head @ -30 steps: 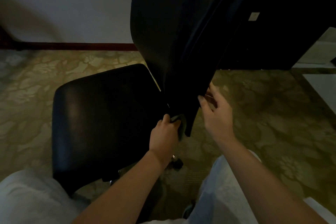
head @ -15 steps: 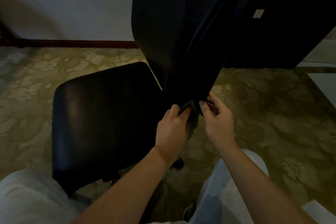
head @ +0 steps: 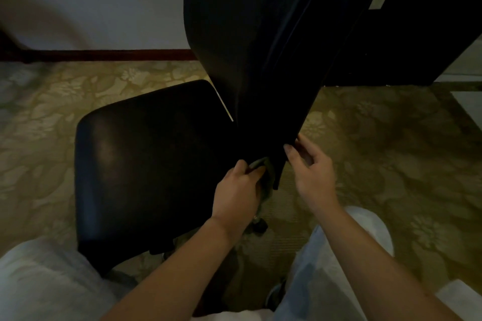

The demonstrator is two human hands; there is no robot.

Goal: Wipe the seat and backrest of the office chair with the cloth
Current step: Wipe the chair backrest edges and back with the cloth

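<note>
A black office chair stands side-on in front of me, its seat (head: 146, 164) to the left and its tall backrest (head: 260, 34) rising at centre. My left hand (head: 238, 190) grips a dark greenish cloth (head: 263, 172) against the bottom edge of the backrest, where it meets the seat. My right hand (head: 310, 169) sits on the other side of that lower edge, thumb and fingertips touching the backrest, fingers loosely bent. Most of the cloth is hidden by my left hand.
Patterned olive carpet (head: 391, 151) covers the floor. A white wall with a dark red skirting board (head: 104, 55) runs behind. A tall dark cabinet (head: 404, 34) stands at the right rear. My knees in light trousers (head: 347, 242) are below. A chair caster (head: 259, 225) shows under the seat.
My left hand with the cloth rose along the backrest's lower edge, then came back down a little. My right hand stayed at the backrest's lower edge.
</note>
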